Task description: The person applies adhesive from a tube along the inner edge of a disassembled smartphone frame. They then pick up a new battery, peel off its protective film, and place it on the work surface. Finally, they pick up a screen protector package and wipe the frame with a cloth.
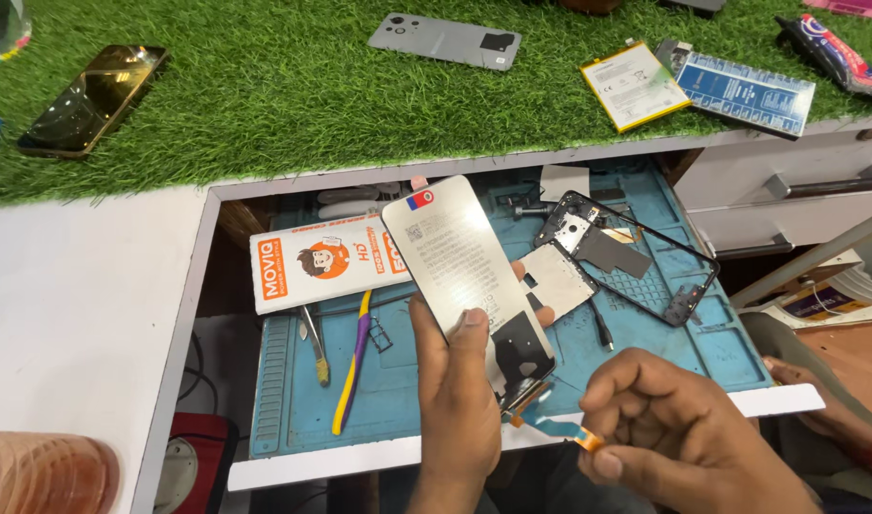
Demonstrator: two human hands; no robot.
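Observation:
My left hand (460, 381) grips a phone display panel (460, 262) by its lower end, its silver back tilted up toward the camera. A thin flex ribbon (555, 426) hangs from the panel's bottom edge. My right hand (669, 428) pinches the orange tip of that ribbon between thumb and forefinger. Just behind the panel, a black phone frame (636, 257) with a grey inner plate lies on the blue work mat (398, 381).
A white-and-orange box (312, 262), tweezers (314, 343) and a purple-yellow pry tool (352, 366) lie on the mat's left. On the green turf (293, 86) behind rest a dark phone (93, 98), a grey back cover (445, 41), a battery (634, 86) and a blue board (745, 90).

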